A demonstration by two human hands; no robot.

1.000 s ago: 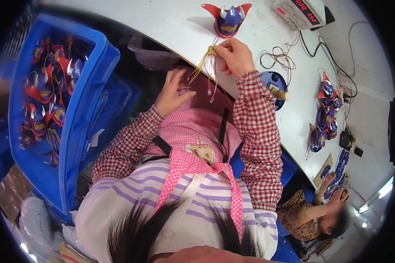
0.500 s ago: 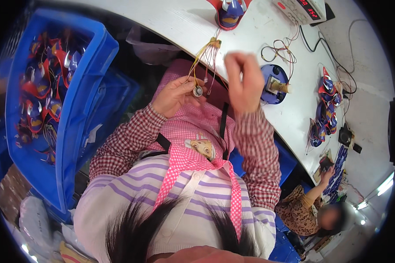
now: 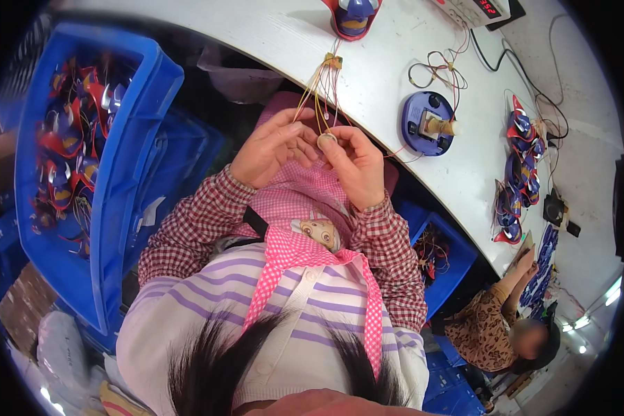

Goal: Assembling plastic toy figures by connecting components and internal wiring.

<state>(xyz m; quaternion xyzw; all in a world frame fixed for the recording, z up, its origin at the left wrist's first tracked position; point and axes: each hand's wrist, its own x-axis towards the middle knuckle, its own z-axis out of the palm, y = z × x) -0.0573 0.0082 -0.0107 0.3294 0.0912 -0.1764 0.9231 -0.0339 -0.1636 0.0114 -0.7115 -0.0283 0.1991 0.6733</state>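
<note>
Both hands pinching — we're holding disc (image 3: pixel 327 139) between left hand (image 3: pixel 270 147) and right hand (image 3: pixel 356 163) above lap, wires (image 3: pixel 319 90) trailing to bench (image 3: pixel 395 62). Risk: tugging snaps thin leads — disc drops.

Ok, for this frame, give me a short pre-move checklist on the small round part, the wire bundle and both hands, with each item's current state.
1. Small round silver part pinched between fingertips of both hands: ok.
2. Left hand in view and on the part: ok.
3. Right hand in view and on the part: ok.
4. Bundle of thin yellow and red wires runs from the white table's edge down to the hands: ok.
5. Wires attached to the round part: cannot tell, too small.
6. Round blue fixture on the table lies apart from the hands: ok.
</note>
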